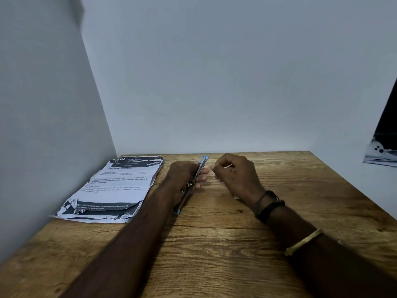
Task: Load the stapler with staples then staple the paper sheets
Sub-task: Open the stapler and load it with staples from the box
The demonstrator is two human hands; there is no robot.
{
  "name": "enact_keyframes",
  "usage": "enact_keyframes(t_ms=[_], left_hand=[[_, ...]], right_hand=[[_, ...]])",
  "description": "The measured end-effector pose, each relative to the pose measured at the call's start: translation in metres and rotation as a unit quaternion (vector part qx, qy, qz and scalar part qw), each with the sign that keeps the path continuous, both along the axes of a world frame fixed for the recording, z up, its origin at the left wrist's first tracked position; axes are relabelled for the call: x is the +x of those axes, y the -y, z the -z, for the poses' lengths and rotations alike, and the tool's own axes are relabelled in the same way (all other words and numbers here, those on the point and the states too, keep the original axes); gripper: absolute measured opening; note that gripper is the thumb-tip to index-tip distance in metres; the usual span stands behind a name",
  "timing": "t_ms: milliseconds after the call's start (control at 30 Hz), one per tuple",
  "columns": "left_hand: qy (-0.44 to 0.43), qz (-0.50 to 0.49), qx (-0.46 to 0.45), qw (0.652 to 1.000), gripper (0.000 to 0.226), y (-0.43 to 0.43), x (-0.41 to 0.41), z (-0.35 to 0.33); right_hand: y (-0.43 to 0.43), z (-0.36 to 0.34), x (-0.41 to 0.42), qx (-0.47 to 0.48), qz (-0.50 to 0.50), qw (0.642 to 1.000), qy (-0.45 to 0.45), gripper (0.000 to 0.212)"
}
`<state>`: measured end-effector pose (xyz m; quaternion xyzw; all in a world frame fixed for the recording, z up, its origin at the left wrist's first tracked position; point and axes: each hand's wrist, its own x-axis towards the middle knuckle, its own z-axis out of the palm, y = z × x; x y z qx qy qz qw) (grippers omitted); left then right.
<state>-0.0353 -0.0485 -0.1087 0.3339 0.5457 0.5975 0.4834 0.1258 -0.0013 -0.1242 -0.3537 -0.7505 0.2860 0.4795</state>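
Lying in left hand (182, 173) — stapler (190, 186).

Stapler (190, 185): slim, metal with blue ends, opened out lengthwise, held on edge in the left hand (182, 176). Staples (228, 166): small pale strip, detail unclear, pinched in the right hand (235, 176) just beside the stapler. Paper sheets (116, 186): printed stack, edges crumpled, lying flat to its left.

Light was dim, soft and cool; the left wall (43, 104) lay darker than the far wall (214, 72). Faint shadows fell on the table (214, 244) beside the forearms (133, 244). The wide lens splayed the edges; the left hand (182, 175) and right hand (236, 175) looked slightly blurred.
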Motion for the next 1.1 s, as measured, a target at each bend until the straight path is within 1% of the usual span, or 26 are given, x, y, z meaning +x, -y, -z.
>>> enact_keyframes(t_ms=[67,133,200,267,367,433,600,700,867,933,1000,1033,1100], left_hand=[[-0.054,0.024,-0.004,0.998,0.022,0.002,0.006,0.0],[-0.097,0.042,-0.002,0.994,0.023,0.005,0.01,-0.002],[-0.148,0.058,0.006,0.987,0.025,0.006,0.012,-0.002],[-0.192,0.074,0.015,0.978,0.027,0.008,0.014,-0.002],[-0.237,0.087,0.028,0.967,0.031,0.009,0.014,0.001],[-0.269,0.094,0.038,0.958,0.029,0.009,0.012,0.003],[-0.304,0.092,0.053,0.947,0.029,0.01,0.011,0.001],[-0.298,0.091,0.047,0.949,0.029,0.012,0.014,0.0],[-0.26,0.111,0.036,0.958,0.033,0.015,0.016,-0.002],[-0.214,0.115,0.034,0.969,0.028,0.014,0.017,-0.002],[-0.14,0.113,0.037,0.983,0.018,0.013,0.018,-0.002],[-0.121,0.115,0.043,0.985,0.014,0.013,0.018,-0.002],[-0.126,0.124,0.052,0.983,0.014,0.011,0.017,-0.002]], right_hand=[[-0.004,0.001,0.004,-0.07,0.004,0.996,-0.047,0.007],[-0.006,0.003,0.007,-0.136,-0.015,0.987,-0.089,0.013],[-0.009,0.003,0.009,-0.174,-0.038,0.978,-0.107,0.016],[-0.011,0.004,0.01,-0.182,-0.061,0.976,-0.108,0.016],[-0.014,0.007,0.008,-0.179,-0.071,0.976,-0.099,0.012],[-0.015,0.009,0.008,-0.188,-0.077,0.974,-0.103,0.01],[-0.016,0.008,0.009,-0.221,-0.102,0.961,-0.13,0.012],[-0.015,0.008,0.01,-0.234,-0.109,0.956,-0.139,0.014],[-0.014,0.006,0.012,-0.266,-0.11,0.944,-0.163,0.011],[-0.014,0.005,0.012,-0.275,-0.107,0.94,-0.169,0.009],[-0.014,0.004,0.012,-0.287,-0.102,0.935,-0.181,0.007],[-0.015,0.003,0.013,-0.293,-0.099,0.933,-0.187,0.007],[-0.016,0.003,0.013,-0.299,-0.09,0.93,-0.195,0.006]])
